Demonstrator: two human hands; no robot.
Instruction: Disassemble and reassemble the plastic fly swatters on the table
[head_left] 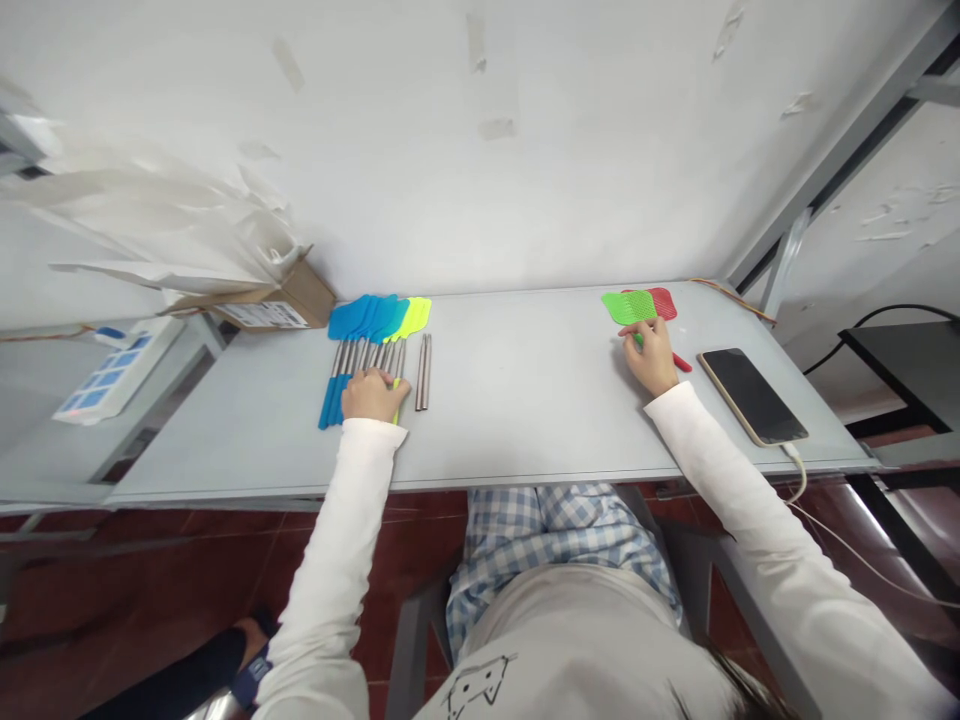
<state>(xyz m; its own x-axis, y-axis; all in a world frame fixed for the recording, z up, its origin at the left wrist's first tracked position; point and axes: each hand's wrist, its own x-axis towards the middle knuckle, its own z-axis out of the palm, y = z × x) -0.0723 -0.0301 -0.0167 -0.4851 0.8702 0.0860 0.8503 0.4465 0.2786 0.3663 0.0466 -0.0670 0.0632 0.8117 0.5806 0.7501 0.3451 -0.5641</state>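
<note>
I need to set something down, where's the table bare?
Widest: between the metal rods and right hand. Smaller: left of the blue handles, nearer you than the cardboard box. Crowded: around the left hand, and from right hand to phone.

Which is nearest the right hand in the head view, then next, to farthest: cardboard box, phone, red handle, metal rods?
1. Red handle, right beside the right hand.
2. Phone, further right.
3. Metal rods, to its left.
4. Cardboard box, left beyond the rods.
</note>
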